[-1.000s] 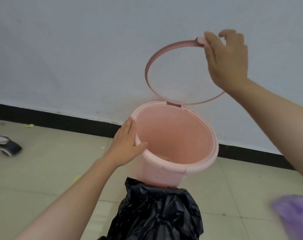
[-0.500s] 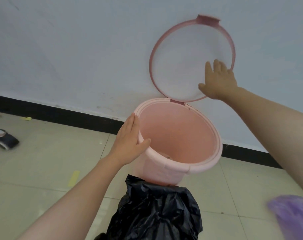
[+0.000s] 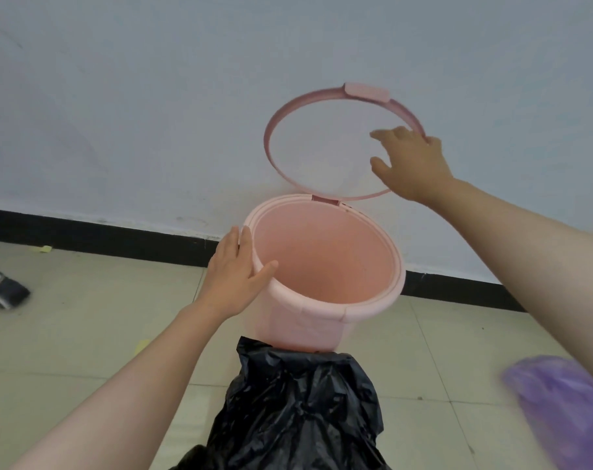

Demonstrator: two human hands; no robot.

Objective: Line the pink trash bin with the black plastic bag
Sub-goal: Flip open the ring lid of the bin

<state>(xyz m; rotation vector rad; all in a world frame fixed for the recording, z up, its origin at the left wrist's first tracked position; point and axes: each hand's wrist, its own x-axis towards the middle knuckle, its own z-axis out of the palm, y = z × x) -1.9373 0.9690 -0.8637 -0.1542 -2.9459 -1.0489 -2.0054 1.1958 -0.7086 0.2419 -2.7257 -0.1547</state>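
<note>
The pink trash bin [image 3: 308,320] stands on the tiled floor by the wall, with nothing inside it. Its hinged pink ring [image 3: 288,113] is flipped up against the wall. My left hand [image 3: 235,276] grips the bin's left rim, thumb inside and fingers outside. My right hand [image 3: 412,164] reaches through the raised ring with spread fingers and touches its right side. A crumpled black plastic bag [image 3: 298,412] lies on the floor in front of the bin, against its base.
A white wall with a black baseboard [image 3: 118,235] runs right behind the bin. A purple bag [image 3: 566,408] lies blurred at the lower right. A chair caster [image 3: 6,293] sits at the far left on the beige tiles.
My right hand let go of the ring's top tab and dropped to the ring's right side. The ring swung up against the wall. My left hand stayed on the rim.
</note>
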